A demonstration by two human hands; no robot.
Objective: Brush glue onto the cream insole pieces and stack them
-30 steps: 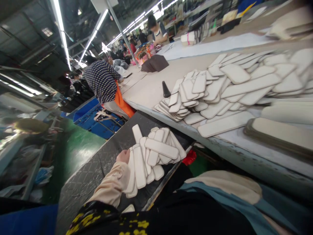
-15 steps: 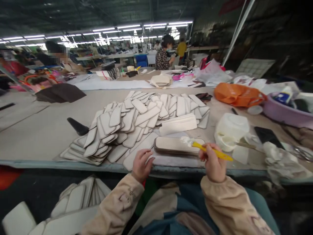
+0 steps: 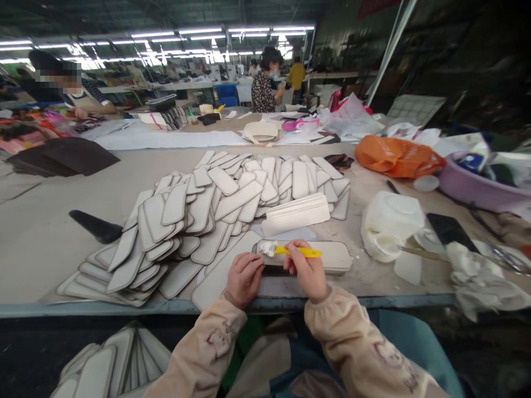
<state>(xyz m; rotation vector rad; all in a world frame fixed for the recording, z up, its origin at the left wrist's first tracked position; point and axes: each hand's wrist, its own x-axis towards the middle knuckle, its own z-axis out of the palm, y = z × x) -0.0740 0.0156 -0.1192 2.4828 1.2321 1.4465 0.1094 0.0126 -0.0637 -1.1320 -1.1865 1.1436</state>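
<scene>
A yellow-handled brush [image 3: 309, 252] is gripped in my right hand [image 3: 309, 271], its bristles coated in white paste. The brush head rests near the left end of a stack of long, round-cornered beige panels [image 3: 332, 255], which lies close to the table's front edge. At that left end, my left hand [image 3: 244, 279] has its fingers closed together on the stack's edge; its fingertips are partly hidden. Behind the stack lie several plain cream strips [image 3: 296, 213] in a small pile. A large heap of dark-edged, pale panels [image 3: 203, 207] spreads to the left and behind.
To the right stand a cut white plastic jug [image 3: 392, 221] with a flat stick [image 3: 423, 252], a dark phone-like slab [image 3: 452, 235] and crumpled tissue [image 3: 473, 276]. Beyond are an orange bag [image 3: 398, 156] and a purple basin [image 3: 485, 185]. More panels [image 3: 112, 365] sit below the table. Co-workers are farther back.
My right hand has carried the brush leftward along the stack to its left end. My left hand's fingers, apart before, have closed at the stack's edge. The camera view has shifted slightly.
</scene>
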